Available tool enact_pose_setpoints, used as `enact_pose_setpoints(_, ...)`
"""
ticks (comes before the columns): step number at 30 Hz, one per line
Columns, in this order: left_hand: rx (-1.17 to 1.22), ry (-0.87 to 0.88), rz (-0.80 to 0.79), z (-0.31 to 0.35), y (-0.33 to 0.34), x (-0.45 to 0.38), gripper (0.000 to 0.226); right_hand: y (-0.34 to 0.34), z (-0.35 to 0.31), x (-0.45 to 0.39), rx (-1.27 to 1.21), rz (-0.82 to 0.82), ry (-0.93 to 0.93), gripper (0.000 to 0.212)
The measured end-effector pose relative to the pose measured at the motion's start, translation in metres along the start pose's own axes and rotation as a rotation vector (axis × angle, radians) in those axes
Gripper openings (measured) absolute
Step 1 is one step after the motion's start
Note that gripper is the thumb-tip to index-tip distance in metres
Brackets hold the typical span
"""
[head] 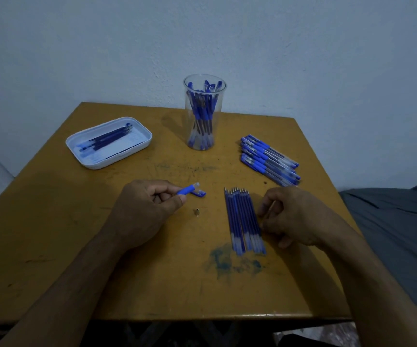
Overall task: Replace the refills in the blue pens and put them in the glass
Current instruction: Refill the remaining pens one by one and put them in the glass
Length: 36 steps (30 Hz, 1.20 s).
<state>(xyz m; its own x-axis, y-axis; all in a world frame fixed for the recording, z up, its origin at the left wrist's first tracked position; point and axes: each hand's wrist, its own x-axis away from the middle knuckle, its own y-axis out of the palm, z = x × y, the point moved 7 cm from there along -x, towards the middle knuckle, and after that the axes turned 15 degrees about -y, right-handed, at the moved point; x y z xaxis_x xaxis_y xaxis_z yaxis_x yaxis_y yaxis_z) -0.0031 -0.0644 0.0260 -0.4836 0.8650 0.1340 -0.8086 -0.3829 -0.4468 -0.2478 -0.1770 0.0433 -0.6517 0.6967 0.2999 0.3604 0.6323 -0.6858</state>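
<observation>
My left hand (142, 209) grips the barrel of a blue pen (187, 190), whose open end points up and to the right. Its blue cap (199, 194) and a small metal tip (197, 212) lie on the table just beside it. A row of several blue refills (243, 221) lies in the middle of the table. My right hand (295, 216) rests at the row's right edge with its fingers curled down to the outermost refill; whether it pinches one is hidden. The clear glass (203, 136) at the back holds several blue pens.
A pile of several blue pens (268, 160) lies at the right of the worn yellow table (77, 246). A white tray (137, 146) at the back left holds a few refills. Grey cloth (402, 234) lies past the table's right edge. A wall stands behind.
</observation>
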Motion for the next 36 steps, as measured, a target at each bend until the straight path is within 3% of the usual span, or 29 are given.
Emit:
enact_pose_setpoints(5, 0.022, 0.005, 0.018, 0.001, -0.002, 0.001, 0.009, -0.003, -0.003, 0.001, 0.051, -0.019, 0.001, 0.018)
enact_pose_setpoints(10, 0.127, -0.027, 0.119, 0.002, -0.017, 0.003, 0.007, -0.011, -0.027, 0.0, 0.224, 0.061, -0.106, 0.014)
enact_pose_setpoints(20, 0.4, -0.153, 0.534, -0.04, -0.117, -0.005, 0.014, 0.063, -0.194, -0.063, 0.351, 0.063, -0.523, 0.006)
enact_pose_setpoints(25, 0.585, -0.276, 0.69, -0.081, -0.169, -0.01, 0.022, 0.095, -0.245, -0.146, 0.574, 0.109, -0.651, 0.023)
enact_pose_setpoints(28, 0.608, -0.299, 0.713, -0.09, -0.187, -0.009, 0.016, 0.111, -0.255, -0.178, 0.701, -0.092, -0.642, 0.044)
enact_pose_setpoints(31, 0.593, -0.301, 0.715, -0.094, -0.198, -0.007, 0.012, 0.124, -0.256, -0.192, 0.806, -0.313, -0.593, 0.043)
enact_pose_setpoints(36, 0.598, -0.3, 0.719, -0.097, -0.208, -0.007, 0.012, 0.131, -0.262, -0.206, 0.845, -0.387, -0.661, 0.037)
